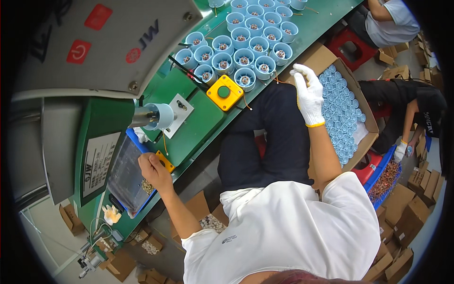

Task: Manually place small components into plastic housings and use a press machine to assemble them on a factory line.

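Observation:
My bare left hand [156,171] is closed beside a yellow button box [164,162] at the near edge of the green bench; whether anything is in its fingers is hidden. My right hand [309,97], in a white glove with a yellow cuff, is held over the bench edge near my knee, fingers loosely bent and apart, with nothing visible in them. A light blue round housing [164,116] sits sideways under the machine's metal spindle [143,116], next to a silver plate [180,113]; a thin wire hangs from it. Another yellow button box [224,92] carries a green button.
Many blue housings [244,57] with wired cores stand on the bench. To my right, a cardboard box [370,135] holds small blue parts. The machine's grey head [109,47] overhangs the left. A blue-rimmed tray [125,175] lies beyond my left hand. Co-workers [395,23] sit at the right.

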`<state>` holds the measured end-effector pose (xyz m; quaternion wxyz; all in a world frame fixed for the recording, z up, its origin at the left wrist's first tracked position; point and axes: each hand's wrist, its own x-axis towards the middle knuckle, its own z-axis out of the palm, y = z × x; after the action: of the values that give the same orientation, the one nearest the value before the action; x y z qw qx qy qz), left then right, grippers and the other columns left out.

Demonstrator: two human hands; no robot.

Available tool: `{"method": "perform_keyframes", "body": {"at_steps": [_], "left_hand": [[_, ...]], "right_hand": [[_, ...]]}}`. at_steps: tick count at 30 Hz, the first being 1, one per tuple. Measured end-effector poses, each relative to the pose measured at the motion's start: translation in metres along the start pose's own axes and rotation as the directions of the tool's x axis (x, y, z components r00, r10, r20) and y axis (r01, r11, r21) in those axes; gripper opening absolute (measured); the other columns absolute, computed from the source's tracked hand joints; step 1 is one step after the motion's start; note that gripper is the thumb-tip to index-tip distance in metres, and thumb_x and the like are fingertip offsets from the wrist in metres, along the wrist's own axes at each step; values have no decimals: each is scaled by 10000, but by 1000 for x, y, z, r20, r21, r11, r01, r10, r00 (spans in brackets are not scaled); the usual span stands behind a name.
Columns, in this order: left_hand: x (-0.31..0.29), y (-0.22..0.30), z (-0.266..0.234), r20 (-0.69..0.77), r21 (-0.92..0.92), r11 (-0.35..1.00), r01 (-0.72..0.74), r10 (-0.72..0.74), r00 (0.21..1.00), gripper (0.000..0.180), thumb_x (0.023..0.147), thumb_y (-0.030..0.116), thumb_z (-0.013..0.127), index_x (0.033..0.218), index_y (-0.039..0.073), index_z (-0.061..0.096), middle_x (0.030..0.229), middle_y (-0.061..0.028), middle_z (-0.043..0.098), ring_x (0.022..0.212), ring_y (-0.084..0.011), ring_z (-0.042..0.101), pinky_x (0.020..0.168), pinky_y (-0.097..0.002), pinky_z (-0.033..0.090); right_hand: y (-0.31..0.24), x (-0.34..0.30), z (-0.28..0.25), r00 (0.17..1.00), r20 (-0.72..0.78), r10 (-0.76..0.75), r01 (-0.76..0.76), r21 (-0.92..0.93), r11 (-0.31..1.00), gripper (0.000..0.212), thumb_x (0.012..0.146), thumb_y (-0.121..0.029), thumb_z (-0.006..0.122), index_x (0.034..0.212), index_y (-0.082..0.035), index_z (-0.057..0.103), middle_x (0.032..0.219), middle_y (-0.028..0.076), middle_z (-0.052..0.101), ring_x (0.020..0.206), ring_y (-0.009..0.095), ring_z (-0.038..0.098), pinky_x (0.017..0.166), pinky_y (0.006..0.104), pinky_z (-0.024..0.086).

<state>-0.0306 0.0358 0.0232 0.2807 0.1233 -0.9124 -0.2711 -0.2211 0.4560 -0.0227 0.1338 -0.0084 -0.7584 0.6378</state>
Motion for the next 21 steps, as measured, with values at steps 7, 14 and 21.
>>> {"method": "perform_keyframes", "body": {"at_steps": [7, 14, 21], "left_hand": [[-1, 7, 1, -71, -3, 1000, -16, 15, 997, 271, 1107, 199, 538, 940, -14, 535, 856, -105, 507, 801, -225, 515, 758, -338, 440], [34, 28, -19, -31, -128, 992, -6, 2, 1000, 70, 977, 36, 679, 981, -22, 640, 918, -117, 655, 808, -264, 609, 771, -348, 489], [113, 93, -32, 94, -252, 965, 73, -50, 994, 195, 902, 172, 832, 964, -7, 786, 715, 38, 487, 680, -76, 408, 605, -258, 317]], "right_hand": [[-9, 4, 2, 999, 32, -20, 24, -109, 994, 224, 1023, -103, 655, 1199, 24, 711, 1064, 108, 765, 998, 133, 701, 892, 260, 544], [25, 10, -7, 999, 28, 30, -32, 85, 996, 257, 1043, -119, 639, 1251, 24, 686, 1125, 108, 751, 1046, 146, 696, 933, 272, 533], [21, 8, -5, 994, 91, 55, -59, 39, 997, 261, 1071, -114, 603, 1282, 24, 667, 1190, 108, 724, 1113, 170, 694, 1004, 300, 534]]}}
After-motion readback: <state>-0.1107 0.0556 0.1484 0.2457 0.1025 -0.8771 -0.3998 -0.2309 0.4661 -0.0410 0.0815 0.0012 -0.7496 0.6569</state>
